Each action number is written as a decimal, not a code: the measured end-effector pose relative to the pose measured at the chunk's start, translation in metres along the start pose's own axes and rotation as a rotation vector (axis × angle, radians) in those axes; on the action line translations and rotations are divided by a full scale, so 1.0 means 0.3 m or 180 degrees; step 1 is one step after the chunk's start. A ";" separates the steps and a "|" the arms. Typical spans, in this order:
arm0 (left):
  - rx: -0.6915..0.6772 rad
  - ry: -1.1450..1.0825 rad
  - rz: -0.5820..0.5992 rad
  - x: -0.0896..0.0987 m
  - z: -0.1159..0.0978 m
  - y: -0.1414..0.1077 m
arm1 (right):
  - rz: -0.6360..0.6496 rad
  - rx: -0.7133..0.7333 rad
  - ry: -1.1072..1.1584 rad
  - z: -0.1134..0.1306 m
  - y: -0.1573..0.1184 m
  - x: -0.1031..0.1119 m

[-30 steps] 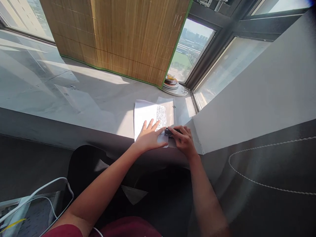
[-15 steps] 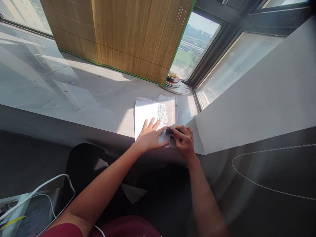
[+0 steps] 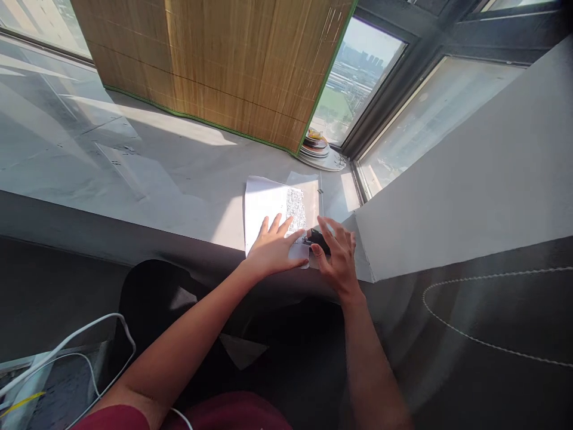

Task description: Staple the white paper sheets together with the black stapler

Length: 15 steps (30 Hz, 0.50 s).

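Note:
My left hand (image 3: 274,246) lies flat with spread fingers on a stack of white paper sheets (image 3: 262,200), which carries a block of dense dark print or writing. At the right edge of the sheets is a black stapler (image 3: 319,240), its jaw near my left thumb and index finger. My right hand (image 3: 338,254) is at the stapler's back end, thumb and fingers apart around it. The index finger is raised off the top; whether the other fingers touch the stapler is hidden.
The sheets lie at the front edge of a pale window sill (image 3: 179,179). Stacked plates (image 3: 317,149) stand in the corner beside a hanging bamboo blind (image 3: 215,65). A white wall (image 3: 461,173) bounds the right side. White cables (image 3: 89,325) hang at lower left.
My right hand has loosened from the stapler: its fingers have lifted and spread, showing more of the black body. My left hand stays flat on the sheets.

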<state>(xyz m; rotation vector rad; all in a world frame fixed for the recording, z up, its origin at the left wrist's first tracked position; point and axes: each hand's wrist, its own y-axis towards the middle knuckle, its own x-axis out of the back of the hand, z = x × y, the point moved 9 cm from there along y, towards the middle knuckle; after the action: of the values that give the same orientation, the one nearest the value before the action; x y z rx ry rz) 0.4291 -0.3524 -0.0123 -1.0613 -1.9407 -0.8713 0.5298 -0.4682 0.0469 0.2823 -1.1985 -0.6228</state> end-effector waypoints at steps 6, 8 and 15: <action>0.0048 0.0036 0.0043 -0.001 0.006 0.000 | -0.0347 -0.0315 0.0316 -0.030 0.124 0.060; 0.0032 0.0034 0.0046 -0.003 0.005 0.000 | -0.0418 -0.0590 0.0345 -0.073 0.162 0.034; 0.0001 0.0268 0.0161 -0.003 -0.005 0.000 | 0.0960 -0.1096 -0.0010 -0.099 0.261 -0.176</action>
<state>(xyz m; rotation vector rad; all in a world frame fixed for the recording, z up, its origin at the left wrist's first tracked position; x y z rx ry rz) 0.4298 -0.3540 -0.0123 -1.0523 -1.8366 -0.8739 0.5690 -0.3779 0.0357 -0.1874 -1.0878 -0.5526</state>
